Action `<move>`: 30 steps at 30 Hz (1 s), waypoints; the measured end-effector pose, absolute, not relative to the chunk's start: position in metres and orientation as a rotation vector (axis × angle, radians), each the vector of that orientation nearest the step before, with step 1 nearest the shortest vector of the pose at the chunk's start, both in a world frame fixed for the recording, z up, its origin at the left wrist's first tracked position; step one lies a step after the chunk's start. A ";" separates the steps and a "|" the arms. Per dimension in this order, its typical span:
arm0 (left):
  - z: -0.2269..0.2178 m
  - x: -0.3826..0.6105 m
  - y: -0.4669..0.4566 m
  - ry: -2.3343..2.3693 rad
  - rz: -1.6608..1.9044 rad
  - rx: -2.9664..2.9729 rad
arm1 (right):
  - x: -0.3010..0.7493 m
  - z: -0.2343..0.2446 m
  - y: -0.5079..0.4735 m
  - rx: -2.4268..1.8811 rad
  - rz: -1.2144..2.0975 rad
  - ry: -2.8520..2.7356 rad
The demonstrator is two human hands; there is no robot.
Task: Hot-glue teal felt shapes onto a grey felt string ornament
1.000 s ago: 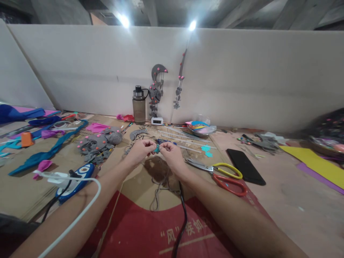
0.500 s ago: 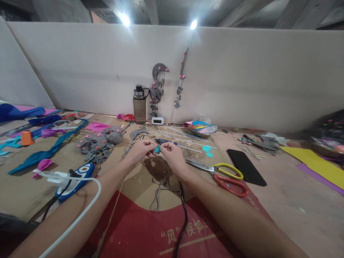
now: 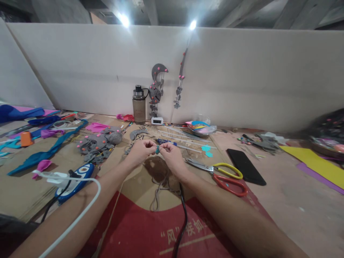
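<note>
Between my two hands is a small teal piece [image 3: 157, 149], perhaps felt; its exact shape is mostly covered by fingers. My left hand [image 3: 142, 149] pinches its left side with thumb and forefinger. From the right, my right hand [image 3: 171, 154] pinches the other side. Just below, grey-brown cord [image 3: 158, 193] lies loosely looped on the cardboard [image 3: 134, 190]. To the right of my right hand lie scissors [image 3: 215, 170] with one yellow and one red handle, blades apart. Several turquoise cut-outs [image 3: 206, 150] rest beyond them.
A black phone [image 3: 245, 166] lies right of the scissors. A bottle [image 3: 139, 107] and a small digital clock [image 3: 157, 121] stand at the back. Grey felt pieces with pink dots [image 3: 95, 143] lie left. A blue power strip [image 3: 75, 182] with a white cable [image 3: 80, 218] is near my left forearm.
The teal piece has turned slightly and shows less between my fingertips. Both hands stay almost in place.
</note>
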State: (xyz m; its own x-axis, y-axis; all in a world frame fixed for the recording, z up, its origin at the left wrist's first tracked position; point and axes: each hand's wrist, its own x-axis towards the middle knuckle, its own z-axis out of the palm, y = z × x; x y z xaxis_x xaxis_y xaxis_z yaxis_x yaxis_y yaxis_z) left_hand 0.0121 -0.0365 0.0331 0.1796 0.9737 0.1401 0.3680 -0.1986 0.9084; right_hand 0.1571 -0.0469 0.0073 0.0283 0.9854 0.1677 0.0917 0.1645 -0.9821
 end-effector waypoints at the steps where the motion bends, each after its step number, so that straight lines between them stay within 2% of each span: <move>1: 0.033 0.012 -0.037 1.292 1.008 1.704 | 0.157 0.007 -0.047 -1.172 1.012 -1.322; 9: 0.027 0.012 -0.032 1.275 0.994 1.652 | 0.157 0.004 -0.046 -1.204 1.018 -1.325; 18: 0.027 0.009 -0.029 1.081 0.912 1.289 | 0.159 0.003 -0.042 -1.208 1.039 -1.283; 30: 0.021 0.012 -0.027 1.159 0.994 1.559 | 0.157 0.015 -0.053 -1.237 0.988 -1.356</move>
